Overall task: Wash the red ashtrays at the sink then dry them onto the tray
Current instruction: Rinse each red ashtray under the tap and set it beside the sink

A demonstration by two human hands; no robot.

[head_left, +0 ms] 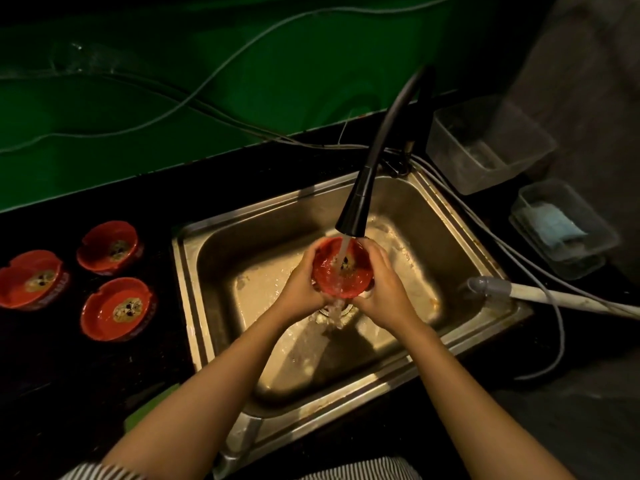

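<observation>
A red ashtray (337,271) is held over the steel sink (214,258), directly under the black faucet (356,209), and water runs into it and spills down toward the drain. My left hand (301,289) grips its left side and my right hand (384,285) grips its right side. Three more red ashtrays with ash in them lie on the dark counter to the left: one at the back (110,247), one at the far left (32,279), one nearest me (117,309).
Two clear plastic containers stand right of the sink, an empty one (488,143) and one with a blue cloth (561,230). A white pipe (554,296) lies over the sink's right rim. Grey cables (540,271) trail across the counter. A green wall (173,98) rises behind.
</observation>
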